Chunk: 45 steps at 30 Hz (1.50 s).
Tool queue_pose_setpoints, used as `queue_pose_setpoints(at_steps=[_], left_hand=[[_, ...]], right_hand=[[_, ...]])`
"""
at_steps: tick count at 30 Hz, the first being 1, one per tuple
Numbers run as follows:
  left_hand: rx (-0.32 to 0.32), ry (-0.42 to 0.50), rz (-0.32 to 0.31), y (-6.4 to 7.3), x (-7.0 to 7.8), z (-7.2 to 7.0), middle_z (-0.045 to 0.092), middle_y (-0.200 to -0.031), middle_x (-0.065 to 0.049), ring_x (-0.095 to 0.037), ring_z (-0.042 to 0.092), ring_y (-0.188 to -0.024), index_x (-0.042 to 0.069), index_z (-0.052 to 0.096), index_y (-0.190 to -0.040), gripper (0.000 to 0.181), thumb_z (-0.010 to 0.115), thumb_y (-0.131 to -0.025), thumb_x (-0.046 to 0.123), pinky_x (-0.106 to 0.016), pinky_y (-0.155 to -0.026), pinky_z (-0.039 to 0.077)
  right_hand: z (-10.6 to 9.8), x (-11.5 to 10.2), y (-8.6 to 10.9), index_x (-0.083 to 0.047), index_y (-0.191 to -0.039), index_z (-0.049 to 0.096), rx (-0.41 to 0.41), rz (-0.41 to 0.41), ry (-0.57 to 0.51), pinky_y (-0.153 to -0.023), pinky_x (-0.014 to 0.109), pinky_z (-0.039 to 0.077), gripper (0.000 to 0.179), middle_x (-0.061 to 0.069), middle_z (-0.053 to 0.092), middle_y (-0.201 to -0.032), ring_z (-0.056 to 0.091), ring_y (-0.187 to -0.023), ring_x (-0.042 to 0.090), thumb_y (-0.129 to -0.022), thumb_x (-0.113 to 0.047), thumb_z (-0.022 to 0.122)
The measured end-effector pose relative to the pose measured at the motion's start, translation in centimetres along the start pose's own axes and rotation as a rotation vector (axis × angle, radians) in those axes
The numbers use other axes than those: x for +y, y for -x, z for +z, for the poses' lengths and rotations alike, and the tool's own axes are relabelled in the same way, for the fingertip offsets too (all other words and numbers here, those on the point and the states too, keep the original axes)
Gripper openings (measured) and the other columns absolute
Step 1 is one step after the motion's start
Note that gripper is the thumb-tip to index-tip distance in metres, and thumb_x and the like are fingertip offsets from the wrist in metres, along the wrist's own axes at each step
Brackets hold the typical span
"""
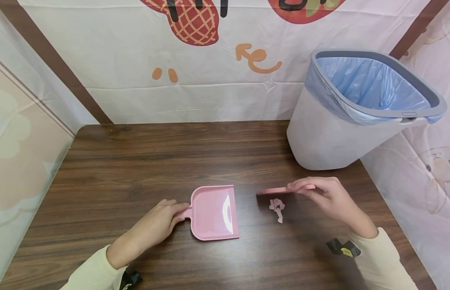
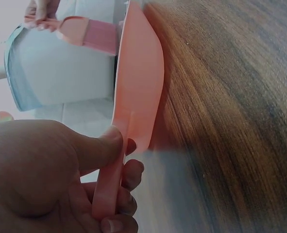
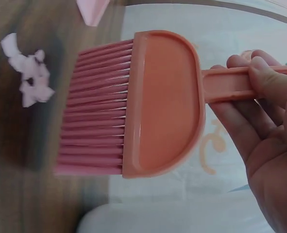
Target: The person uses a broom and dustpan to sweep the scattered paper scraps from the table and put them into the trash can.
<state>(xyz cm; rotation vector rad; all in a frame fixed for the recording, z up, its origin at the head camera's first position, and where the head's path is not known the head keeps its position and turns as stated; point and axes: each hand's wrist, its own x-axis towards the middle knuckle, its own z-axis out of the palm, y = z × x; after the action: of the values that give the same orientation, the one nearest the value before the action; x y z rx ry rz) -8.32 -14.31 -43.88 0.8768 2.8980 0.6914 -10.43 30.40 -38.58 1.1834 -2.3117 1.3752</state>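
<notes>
A pink dustpan [image 1: 212,213] lies on the wooden table, its wide lip facing right. My left hand [image 1: 159,221] grips its handle, thumb on top and fingers curled beneath, as the left wrist view shows. In my right hand [image 1: 328,197] is a small pink hand brush [image 3: 167,102], held by its handle. The brush's dark pink bristles [image 3: 94,111] point down at the table in the right wrist view. Crumpled pale pink paper scraps [image 1: 277,205] lie on the table just in front of the brush, right of the dustpan; a gap separates them from the dustpan's lip.
At the back right stands a white trash bin [image 1: 326,137] with a grey rim and a blue bag liner [image 1: 373,84]. A printed cloth [image 1: 210,96] hangs behind the table [image 1: 145,157], and more cloth hangs on both sides.
</notes>
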Motion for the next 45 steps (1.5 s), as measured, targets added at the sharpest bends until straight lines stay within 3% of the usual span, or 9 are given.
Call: queue_pose_setpoints(at_steps=[4,9,15,21,38,42,45], left_hand=[[0.001,-0.001,-0.001,0.0,0.0,0.0,0.065,-0.087,0.001,-0.021,0.06,-0.086,0.004,0.073,-0.118,0.027,0.074,-0.092,0.008,-0.043,-0.08,0.052],[0.007,-0.004,0.006,0.1,-0.1,0.1,0.063,-0.085,0.003,-0.021,0.059,-0.084,0.003,0.073,-0.118,0.027,0.074,-0.091,0.008,-0.042,-0.079,0.052],[0.004,-0.002,0.004,0.1,-0.1,0.1,0.064,-0.085,0.003,-0.021,0.06,-0.085,0.003,0.073,-0.118,0.027,0.074,-0.091,0.008,-0.042,-0.079,0.052],[0.007,-0.003,0.005,0.0,-0.1,0.0,0.063,-0.084,0.003,-0.021,0.06,-0.084,0.003,0.073,-0.118,0.028,0.074,-0.091,0.007,-0.042,-0.079,0.052],[-0.004,-0.003,-0.005,0.2,-0.1,0.2,0.064,-0.087,0.001,-0.024,0.061,-0.087,0.003,0.073,-0.118,0.027,0.073,-0.091,0.008,-0.044,-0.082,0.052],[-0.002,-0.01,-0.002,0.2,-0.1,0.2,0.065,-0.088,0.001,-0.024,0.061,-0.088,0.003,0.073,-0.118,0.027,0.073,-0.091,0.007,-0.044,-0.082,0.052],[0.004,-0.019,0.002,0.1,-0.1,0.2,0.064,-0.087,0.001,-0.024,0.061,-0.088,0.004,0.073,-0.118,0.027,0.074,-0.091,0.007,-0.044,-0.082,0.052]], right_hand=[[-1.0,-1.1,-0.7,-0.004,-0.105,0.076,-0.022,0.047,0.024,-0.084,0.017,0.053,0.047,0.008,0.077,-0.102,0.071,-0.101,0.008,-0.074,0.03,0.068],[-2.0,-1.9,-1.2,-0.012,-0.103,0.072,-0.135,0.128,-0.014,-0.072,0.019,0.054,0.046,0.0,0.076,-0.099,0.071,-0.09,0.008,-0.079,0.027,0.067],[-1.9,-1.0,-0.6,-0.015,-0.102,0.069,-0.26,0.229,-0.156,-0.067,0.026,0.054,0.037,-0.001,0.075,-0.096,0.07,-0.087,0.013,-0.089,0.019,0.061],[-1.2,0.0,-0.3,-0.016,-0.104,0.067,-0.296,0.237,-0.187,-0.069,0.029,0.056,0.034,0.0,0.074,-0.096,0.069,-0.087,0.015,-0.093,0.016,0.06],[-0.7,0.8,-1.8,-0.018,-0.098,0.069,-0.244,0.291,-0.098,-0.07,0.026,0.053,0.028,-0.005,0.075,-0.097,0.071,-0.09,0.014,-0.093,0.009,0.066],[-0.9,0.6,-1.8,-0.011,-0.098,0.068,-0.159,0.299,-0.138,-0.066,0.026,0.053,0.026,0.003,0.075,-0.097,0.071,-0.087,0.016,-0.092,0.014,0.063],[-1.2,0.3,-1.8,-0.002,-0.098,0.067,-0.021,0.292,-0.181,-0.066,0.025,0.055,0.021,0.01,0.073,-0.095,0.071,-0.083,0.017,-0.093,0.017,0.059]])
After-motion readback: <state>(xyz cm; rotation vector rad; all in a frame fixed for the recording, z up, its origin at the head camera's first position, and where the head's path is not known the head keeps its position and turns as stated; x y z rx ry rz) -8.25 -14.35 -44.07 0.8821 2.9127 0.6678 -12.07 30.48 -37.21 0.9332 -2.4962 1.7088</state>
